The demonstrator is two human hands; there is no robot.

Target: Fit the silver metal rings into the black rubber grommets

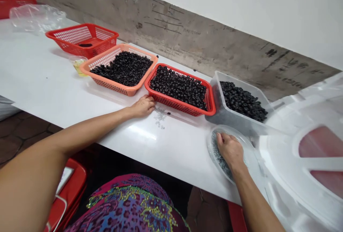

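The right hand (pixel 230 151) sits in a clear round plastic dish (pixel 227 129), its fingers (pixel 221 139) curled down among small silvery metal pieces (pixel 218 153); whether they grip any cannot be told. The left hand (pixel 143 106) rests on the white surface (pixel 128 142), its slightly curled fingers (pixel 151 99) open, with nothing visible in them, just beside a red plastic basket (pixel 184 105). A loose scatter of silvery bits (pixel 160 117) lies on the surface near those fingers. That basket is full of black ring-shaped beads (pixel 178 87), as are a clear plastic tub (pixel 227 117) to its right and a salmon-coloured basket (pixel 128 92) to its left. Farther along stand a small glass of yellow liquid (pixel 78 64), a red basket with few dark pieces (pixel 80 35), and a crumpled plastic bag (pixel 34 17), against a stained concrete wall (pixel 171 35).
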